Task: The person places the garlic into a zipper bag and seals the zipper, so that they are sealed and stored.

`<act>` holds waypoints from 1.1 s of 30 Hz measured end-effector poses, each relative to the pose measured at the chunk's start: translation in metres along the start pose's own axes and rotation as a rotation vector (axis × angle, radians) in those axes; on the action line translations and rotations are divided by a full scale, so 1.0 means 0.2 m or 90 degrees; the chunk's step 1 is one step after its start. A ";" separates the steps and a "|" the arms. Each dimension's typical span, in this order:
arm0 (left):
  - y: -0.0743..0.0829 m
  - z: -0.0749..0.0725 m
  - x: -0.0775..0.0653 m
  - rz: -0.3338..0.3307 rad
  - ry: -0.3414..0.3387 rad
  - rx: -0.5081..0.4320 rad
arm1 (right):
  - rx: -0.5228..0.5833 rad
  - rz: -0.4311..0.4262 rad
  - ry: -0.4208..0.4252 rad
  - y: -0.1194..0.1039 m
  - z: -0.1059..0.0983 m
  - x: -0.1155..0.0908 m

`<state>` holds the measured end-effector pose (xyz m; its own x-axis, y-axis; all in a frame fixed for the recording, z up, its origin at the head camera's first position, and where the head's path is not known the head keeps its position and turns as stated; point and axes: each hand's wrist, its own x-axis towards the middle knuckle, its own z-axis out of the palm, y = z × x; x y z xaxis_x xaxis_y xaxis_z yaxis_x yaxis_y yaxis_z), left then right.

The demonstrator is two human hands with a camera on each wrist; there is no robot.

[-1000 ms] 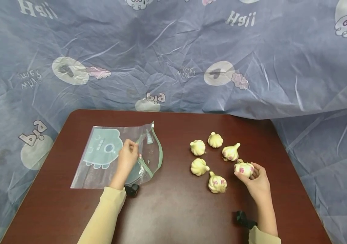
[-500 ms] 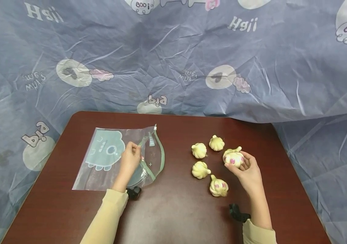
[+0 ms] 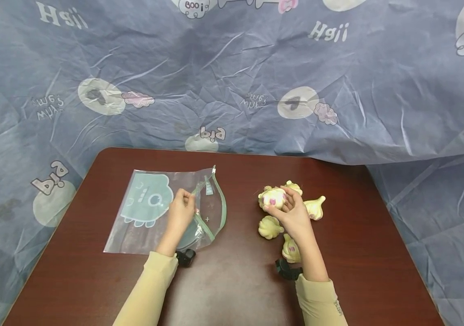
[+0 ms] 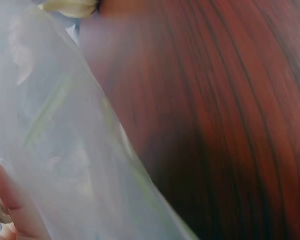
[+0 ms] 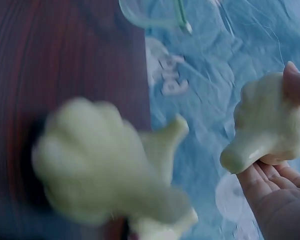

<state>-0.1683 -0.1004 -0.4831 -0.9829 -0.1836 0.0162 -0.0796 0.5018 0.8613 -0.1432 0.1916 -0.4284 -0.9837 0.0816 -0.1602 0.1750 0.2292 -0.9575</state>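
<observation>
My left hand [image 3: 181, 212] pinches the opening edge of a clear zip bag [image 3: 123, 237] with green seal strips and a blue cartoon print. The bag lies on the table with its mouth gaping to the right. In the left wrist view the fingers [image 4: 15, 205] show behind the bag's film [image 4: 85, 170]. My right hand [image 3: 297, 215] holds a garlic bulb [image 3: 273, 198], thumb on one side and fingers on the other. In the right wrist view that bulb [image 5: 275, 115] is raised, its stem pointing down-left.
Loose garlic bulbs lie around the right hand: one [image 3: 270, 227] below the held bulb, one [image 3: 291, 250] partly behind the wrist, one [image 3: 315, 208] to the right, one [image 3: 294, 187] behind. The dark red-brown table [image 3: 232, 280] meets a blue printed cloth [image 3: 232, 68] at the back.
My right hand has carried the garlic bulb leftward from the right side, over the other bulbs toward the bag. The left hand keeps its pinch on the bag.
</observation>
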 end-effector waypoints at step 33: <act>0.04 0.10 -0.02 0.020 0.022 -0.005 | 0.025 -0.033 -0.123 0.11 0.63 0.13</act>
<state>-0.1682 -0.0787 -0.4856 -0.9785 -0.1973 0.0606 -0.0476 0.5016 0.8638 -0.1700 0.0763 -0.4848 -0.9818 -0.1178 -0.1492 0.1251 0.1902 -0.9737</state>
